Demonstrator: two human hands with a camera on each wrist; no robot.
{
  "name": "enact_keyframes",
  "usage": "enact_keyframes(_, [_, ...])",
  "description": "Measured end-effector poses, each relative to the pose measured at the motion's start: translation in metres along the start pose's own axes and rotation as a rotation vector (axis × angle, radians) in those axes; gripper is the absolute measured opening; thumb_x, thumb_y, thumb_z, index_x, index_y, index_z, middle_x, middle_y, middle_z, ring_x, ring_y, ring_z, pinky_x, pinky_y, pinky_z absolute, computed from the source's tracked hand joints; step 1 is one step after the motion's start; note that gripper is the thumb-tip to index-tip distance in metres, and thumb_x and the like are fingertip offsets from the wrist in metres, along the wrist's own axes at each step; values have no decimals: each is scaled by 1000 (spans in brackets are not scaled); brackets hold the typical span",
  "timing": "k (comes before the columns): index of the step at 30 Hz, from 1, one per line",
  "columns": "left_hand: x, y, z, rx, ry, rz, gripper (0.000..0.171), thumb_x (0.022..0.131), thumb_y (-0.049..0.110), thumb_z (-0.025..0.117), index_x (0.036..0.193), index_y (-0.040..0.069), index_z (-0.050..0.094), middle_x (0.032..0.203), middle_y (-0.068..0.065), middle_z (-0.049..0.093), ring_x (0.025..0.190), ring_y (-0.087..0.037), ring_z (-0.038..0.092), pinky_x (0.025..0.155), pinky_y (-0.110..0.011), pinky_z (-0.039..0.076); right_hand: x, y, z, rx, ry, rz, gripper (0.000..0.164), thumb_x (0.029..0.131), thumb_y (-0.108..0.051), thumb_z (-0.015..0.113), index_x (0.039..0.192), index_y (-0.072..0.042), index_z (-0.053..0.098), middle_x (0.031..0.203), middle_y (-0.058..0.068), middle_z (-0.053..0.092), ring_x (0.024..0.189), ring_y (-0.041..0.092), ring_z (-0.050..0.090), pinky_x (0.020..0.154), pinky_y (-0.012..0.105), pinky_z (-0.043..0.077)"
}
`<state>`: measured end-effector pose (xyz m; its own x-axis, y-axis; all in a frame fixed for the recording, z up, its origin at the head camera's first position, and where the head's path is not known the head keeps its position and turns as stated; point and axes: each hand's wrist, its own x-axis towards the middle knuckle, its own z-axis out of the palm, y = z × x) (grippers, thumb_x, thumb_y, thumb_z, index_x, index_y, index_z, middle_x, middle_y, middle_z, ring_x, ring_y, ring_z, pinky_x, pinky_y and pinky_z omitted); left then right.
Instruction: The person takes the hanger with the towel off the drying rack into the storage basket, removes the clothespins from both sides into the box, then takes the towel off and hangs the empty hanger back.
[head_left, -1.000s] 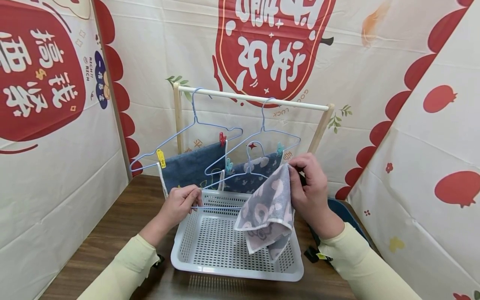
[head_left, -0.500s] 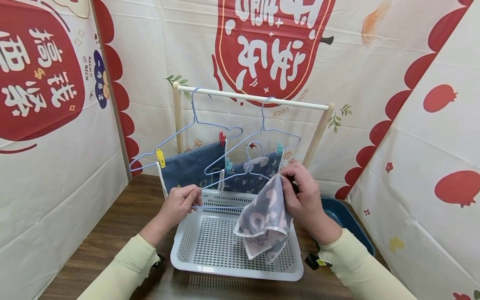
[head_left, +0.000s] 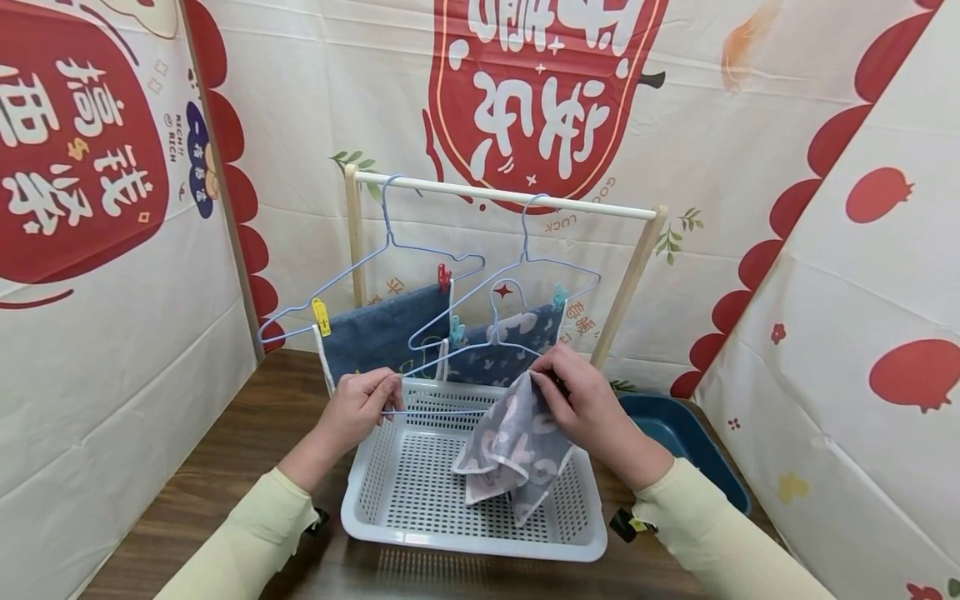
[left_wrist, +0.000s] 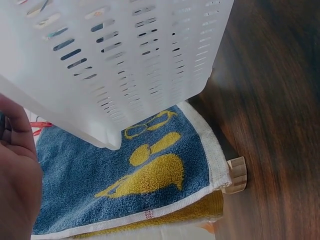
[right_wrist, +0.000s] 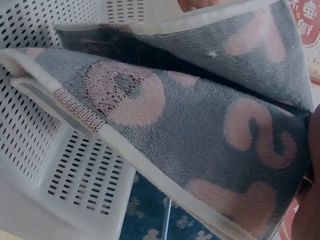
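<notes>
My left hand [head_left: 363,408] grips the left end of a blue wire hanger [head_left: 435,412], held over a white perforated basket [head_left: 472,546]. At the hanger's right side, my right hand [head_left: 588,408] pinches a small grey towel [head_left: 517,442] with pink shapes and a white border. The towel hangs folded from the fingers and hides part of the hanger's lower bar. In the right wrist view, the grey towel [right_wrist: 185,130] fills the middle, with the hand [right_wrist: 307,215] cut off at the right edge. The left wrist view shows only part of the left hand [left_wrist: 17,175].
Behind the basket stands a rack with a white rail [head_left: 495,193]. Two hangers on it carry a blue towel [head_left: 386,333] with yellow and red clips and a patterned navy towel [head_left: 510,342] with teal clips. A dark blue tray [head_left: 697,442] sits at right.
My right hand has moved left and down with the grey towel, bringing it against the hanger's right side. More of the blue tray shows. The left hand stays in place.
</notes>
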<state>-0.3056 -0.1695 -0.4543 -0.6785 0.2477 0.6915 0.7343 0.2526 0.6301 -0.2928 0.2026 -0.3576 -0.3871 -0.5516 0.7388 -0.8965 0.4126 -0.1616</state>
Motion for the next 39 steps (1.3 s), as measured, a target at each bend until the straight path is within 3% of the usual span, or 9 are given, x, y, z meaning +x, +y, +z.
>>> enact_keyframes(7, [0,-1,0,1,3,9,32,112,-4,58,89,13,72,78,0,73,54,-15,60,51,-25,55,-5,5,1,-39,-148,80,13,104,-2,75,110,-13,72,99,-5,64,86,10,55,71,27,50])
enact_keyframes(16, [1,-2,0,11,-1,0,31,113,-2,58,89,12,72,78,0,73,54,-15,59,51,-26,55,-12,2,14,-27,-484,196,5,109,-16,74,110,-20,73,100,-14,65,85,3,59,73,28,56])
enact_keyframes(25, [1,-2,0,12,-7,-11,32,113,-1,57,88,14,72,78,1,73,55,-13,59,50,-26,55,-14,-5,35,-8,-727,179,9,106,-9,76,107,-18,77,103,-11,71,90,3,62,81,30,59])
enact_keyframes(33, [2,1,0,12,-6,-12,33,113,0,57,87,13,72,78,1,73,56,-15,60,50,-26,55,-9,-13,55,-73,-862,157,9,102,-13,82,99,-20,78,93,-12,71,82,2,60,78,27,57])
enact_keyframes(36, [2,2,0,18,-10,-16,33,114,0,57,87,13,72,78,1,73,57,-15,60,50,-26,55,-11,-14,61,-61,-930,179,7,101,-13,83,99,-18,78,89,-13,69,79,2,59,75,25,55])
enact_keyframes(39, [3,2,0,14,-7,-8,32,113,-1,57,88,13,72,78,0,73,57,-16,60,50,-26,55,-13,-14,66,-47,-1003,254,6,100,-14,83,100,-19,80,88,-14,67,78,2,58,75,24,54])
